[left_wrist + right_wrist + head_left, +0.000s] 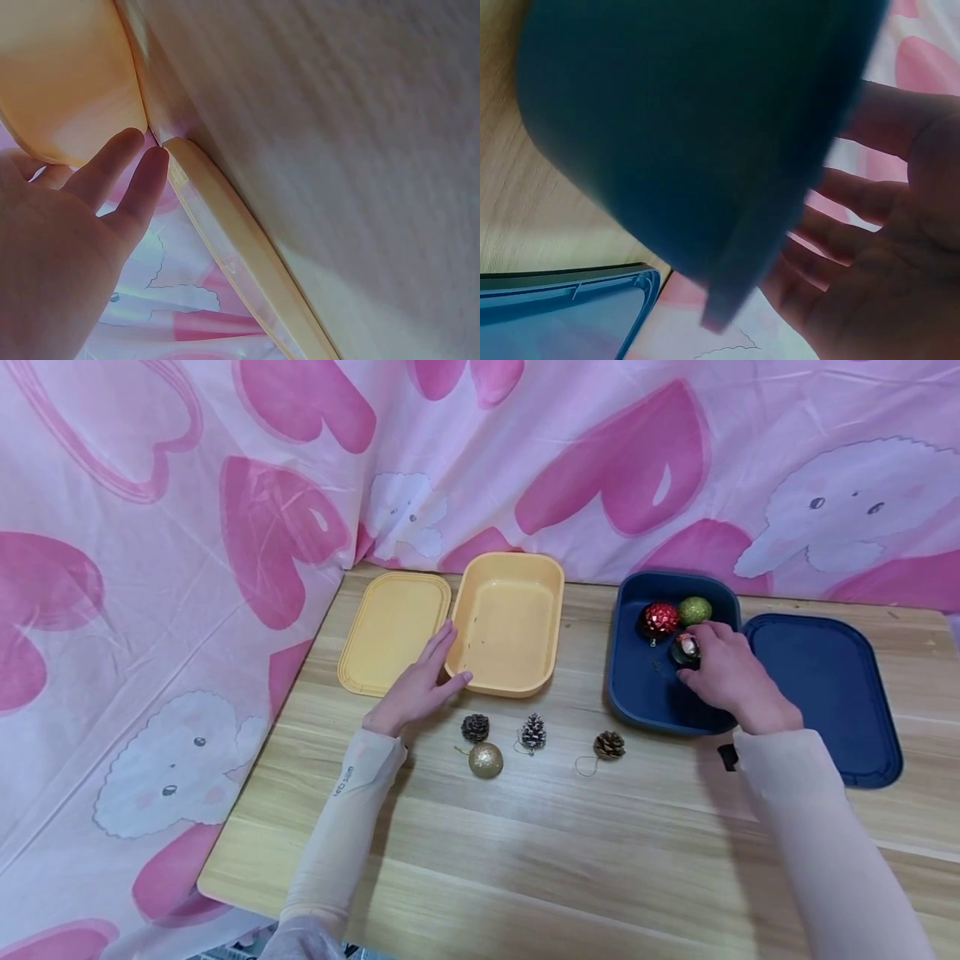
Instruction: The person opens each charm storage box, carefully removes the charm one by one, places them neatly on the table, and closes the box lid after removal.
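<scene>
My left hand [422,687] lies with its fingers spread at the near left corner of the yellow box [459,602]. In the left wrist view, fingertips show close to the box wall and the yellow lid [247,247]. Inside the dark blue box [626,689], my right hand [726,670] grips a dark green ball ornament [686,652] between thumb and fingers. Beyond it in the same box lie a red ball ornament [661,619] and a green glitter ball [695,611]. The right wrist view shows the blue box's wall [667,135], which hides the fingertips.
On the table [525,860] in front of the boxes lie a dark pinecone [475,727], a gold ball ornament [486,761], a frosted pinecone [533,732] and a brown pinecone [609,745] with a string loop. The blue lid [825,693] lies right of its box. A pink curtain [465,460] hangs behind.
</scene>
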Motion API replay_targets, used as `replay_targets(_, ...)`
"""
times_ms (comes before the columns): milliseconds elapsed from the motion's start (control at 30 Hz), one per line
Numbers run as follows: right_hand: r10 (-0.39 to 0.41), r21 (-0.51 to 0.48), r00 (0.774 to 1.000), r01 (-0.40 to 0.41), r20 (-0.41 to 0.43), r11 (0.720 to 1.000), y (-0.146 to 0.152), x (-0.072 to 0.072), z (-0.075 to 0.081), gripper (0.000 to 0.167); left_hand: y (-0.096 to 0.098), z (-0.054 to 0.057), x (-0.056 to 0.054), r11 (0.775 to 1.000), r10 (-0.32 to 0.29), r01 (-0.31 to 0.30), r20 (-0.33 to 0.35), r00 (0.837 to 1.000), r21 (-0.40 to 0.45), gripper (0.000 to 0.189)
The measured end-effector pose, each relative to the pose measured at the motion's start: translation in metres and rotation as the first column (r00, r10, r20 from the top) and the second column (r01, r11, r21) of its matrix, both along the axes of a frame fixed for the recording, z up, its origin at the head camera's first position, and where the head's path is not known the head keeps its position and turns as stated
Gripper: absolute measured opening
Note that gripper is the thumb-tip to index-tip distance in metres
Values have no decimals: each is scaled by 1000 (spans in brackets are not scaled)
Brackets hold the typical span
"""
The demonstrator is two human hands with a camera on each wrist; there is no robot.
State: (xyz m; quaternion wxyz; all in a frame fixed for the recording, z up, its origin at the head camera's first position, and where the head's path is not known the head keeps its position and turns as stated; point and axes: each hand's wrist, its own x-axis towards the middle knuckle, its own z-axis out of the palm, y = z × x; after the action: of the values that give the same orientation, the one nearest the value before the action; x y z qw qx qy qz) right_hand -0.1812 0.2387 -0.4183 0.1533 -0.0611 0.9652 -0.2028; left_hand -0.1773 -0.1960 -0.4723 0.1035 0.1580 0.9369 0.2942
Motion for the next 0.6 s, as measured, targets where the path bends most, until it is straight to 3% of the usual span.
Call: replay_targets(600, -8, -24, 1000, 7, -18, 1000, -2, -1, -7, 52, 0, 0, 0, 1000, 5, -5, 4, 1000, -10, 82)
